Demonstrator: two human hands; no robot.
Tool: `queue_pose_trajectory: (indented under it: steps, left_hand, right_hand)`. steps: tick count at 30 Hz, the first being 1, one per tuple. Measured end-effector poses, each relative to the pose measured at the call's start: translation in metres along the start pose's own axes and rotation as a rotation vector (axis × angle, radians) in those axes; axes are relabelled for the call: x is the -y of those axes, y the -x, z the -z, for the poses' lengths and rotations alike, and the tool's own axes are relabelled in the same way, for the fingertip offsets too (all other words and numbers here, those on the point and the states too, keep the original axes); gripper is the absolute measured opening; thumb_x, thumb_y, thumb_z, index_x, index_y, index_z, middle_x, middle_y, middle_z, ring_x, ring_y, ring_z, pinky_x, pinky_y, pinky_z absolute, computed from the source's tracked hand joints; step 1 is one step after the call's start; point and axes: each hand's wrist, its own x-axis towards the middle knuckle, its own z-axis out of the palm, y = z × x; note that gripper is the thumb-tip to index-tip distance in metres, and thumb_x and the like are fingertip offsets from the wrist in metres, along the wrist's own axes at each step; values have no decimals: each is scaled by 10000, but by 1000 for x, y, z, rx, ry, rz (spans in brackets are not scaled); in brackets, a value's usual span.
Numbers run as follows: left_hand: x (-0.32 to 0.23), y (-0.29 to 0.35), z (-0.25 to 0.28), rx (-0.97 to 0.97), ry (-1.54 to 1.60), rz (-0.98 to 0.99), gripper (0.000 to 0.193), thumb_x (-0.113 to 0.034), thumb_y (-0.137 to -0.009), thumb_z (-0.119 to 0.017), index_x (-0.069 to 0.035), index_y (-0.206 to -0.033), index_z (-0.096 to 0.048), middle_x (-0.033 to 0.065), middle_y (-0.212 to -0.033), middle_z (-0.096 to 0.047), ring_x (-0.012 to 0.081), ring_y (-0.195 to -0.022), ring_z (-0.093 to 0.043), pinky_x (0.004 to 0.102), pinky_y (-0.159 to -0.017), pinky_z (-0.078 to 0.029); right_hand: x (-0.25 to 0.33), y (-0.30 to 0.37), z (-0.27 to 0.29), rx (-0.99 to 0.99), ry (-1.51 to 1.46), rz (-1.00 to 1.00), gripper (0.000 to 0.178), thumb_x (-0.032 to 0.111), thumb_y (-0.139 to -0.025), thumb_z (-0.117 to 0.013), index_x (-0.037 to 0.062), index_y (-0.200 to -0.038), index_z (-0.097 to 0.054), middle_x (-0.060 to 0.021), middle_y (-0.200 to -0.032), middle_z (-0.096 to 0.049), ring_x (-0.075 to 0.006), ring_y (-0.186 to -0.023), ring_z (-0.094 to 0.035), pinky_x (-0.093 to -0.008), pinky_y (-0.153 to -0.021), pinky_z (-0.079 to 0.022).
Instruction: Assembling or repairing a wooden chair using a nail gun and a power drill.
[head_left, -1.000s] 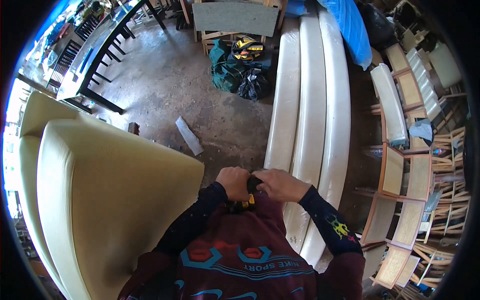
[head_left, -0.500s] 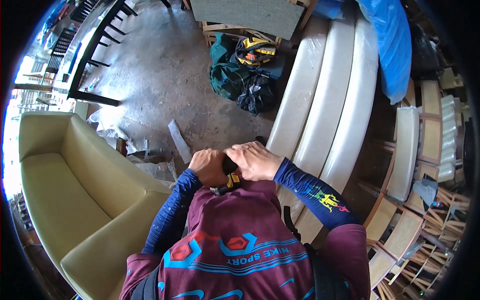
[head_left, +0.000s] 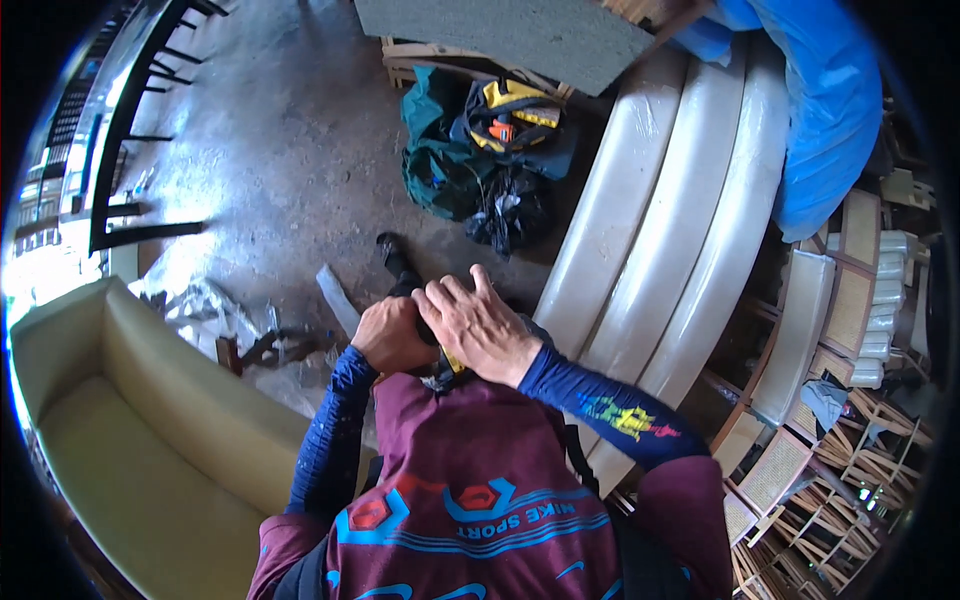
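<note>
A rough grey concrete floor (head_left: 270, 160) fills the upper left of the view, and most of its open stretch lies there, between a dark metal railing (head_left: 130, 130) along the left edge and a heap of green and black bags (head_left: 480, 170) topped by a yellow and black tool pouch (head_left: 510, 115). To the right, three long white padded cushions wrapped in clear plastic (head_left: 670, 250) lean side by side, running from the upper right down toward the person's right elbow, with a blue plastic sheet (head_left: 830, 120) draped over their far end. Stacked wooden chair frames (head_left: 830, 440) crowd the right rim. A pale yellow-green upholstered sofa (head_left: 130, 440) closes off the lower left, its back edge just beside the left forearm.

Both hands meet close in front of the chest. The left hand (head_left: 392, 335) is curled into a closed grip around a small black and yellow tool (head_left: 445, 368), which is mostly hidden. The right hand (head_left: 478, 325) lies over it with fingers spread and slightly bent, touching the left hand's knuckles. A black shoe (head_left: 395, 258) shows on the floor just beyond the hands, near a flat grey strip (head_left: 338, 298) and scraps of crumpled plastic (head_left: 205, 305).
</note>
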Motion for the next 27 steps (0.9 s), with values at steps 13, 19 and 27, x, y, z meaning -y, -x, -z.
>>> queue_pose_trajectory:
  steps: [13,19,27]
  left_hand:
    - [237,-209,4,-523,369,282,317,-165,-666,-787,16,-895,-665,114,-764,-667,222,-709,-646,359,-694,-544]
    - [334,-269,-58,-742,673,346,284,-139,-703,-813,22,-847,-630,38,-767,-647,143,-687,-603,321,-639,-524]
    - [325,-245,-26,-819,515,214,286,-178,-721,-816,3,-852,-638,53,-760,-656,152,-666,-618,314,-630,-516]
  right_hand:
    - [-288,-92,-283,68,-160,-857,814,197,-740,-845,56,-1434,-443,-182,-1447,-471,-381,-1380,-407,-527,-1099,-379]
    - [-368,-129,-406,107,196,-661,997,261,-725,-864,107,-1533,-301,-184,-1536,-328,-371,-1446,-324,-641,-1118,-293]
    - [-407,-148,-454,-279,365,-571,549,95,-843,-674,137,-1351,-470,-192,-1231,-503,-388,-1112,-571,-460,-842,-510]
